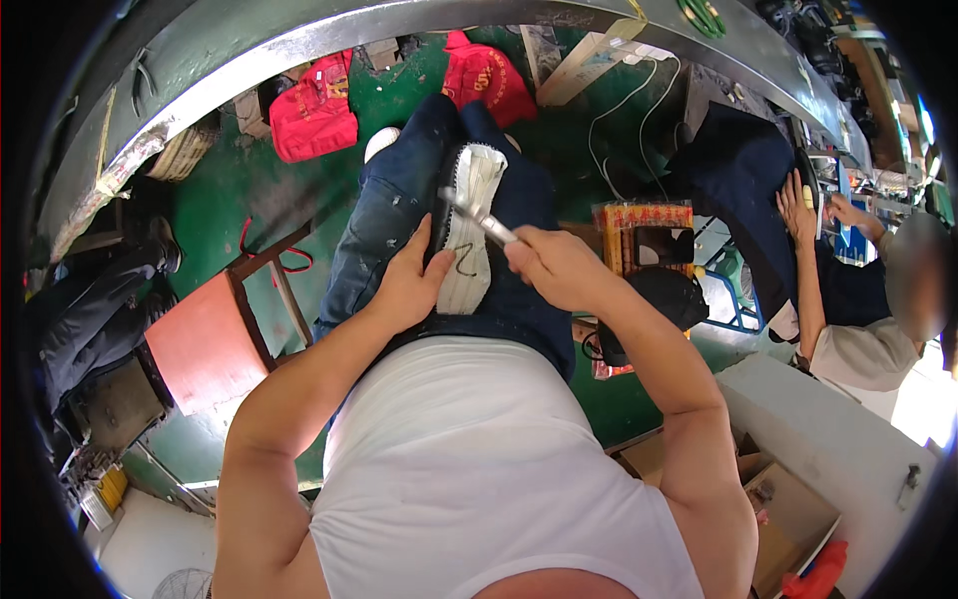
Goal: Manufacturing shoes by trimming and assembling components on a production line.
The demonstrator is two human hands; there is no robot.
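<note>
Across my lap lies a shoe, bottom up, its long axis pointing away from me. Its underside is pale, with a curved dark mark drawn on it, and its black side shows along the left edge. My left hand grips that left side, thumb near the underside. In my right hand is a hammer, its metal head over the shoe's left edge. Whether the head touches the shoe I cannot tell. Dark blue trousers cover my legs beneath the shoe.
Ahead curves a metal-edged bench; red bags lie beneath it. A reddish stool stands left, near another person's dark-clothed legs. At right are a patterned packet, a black bag and a co-worker's arm. Behind right sits a cardboard box.
</note>
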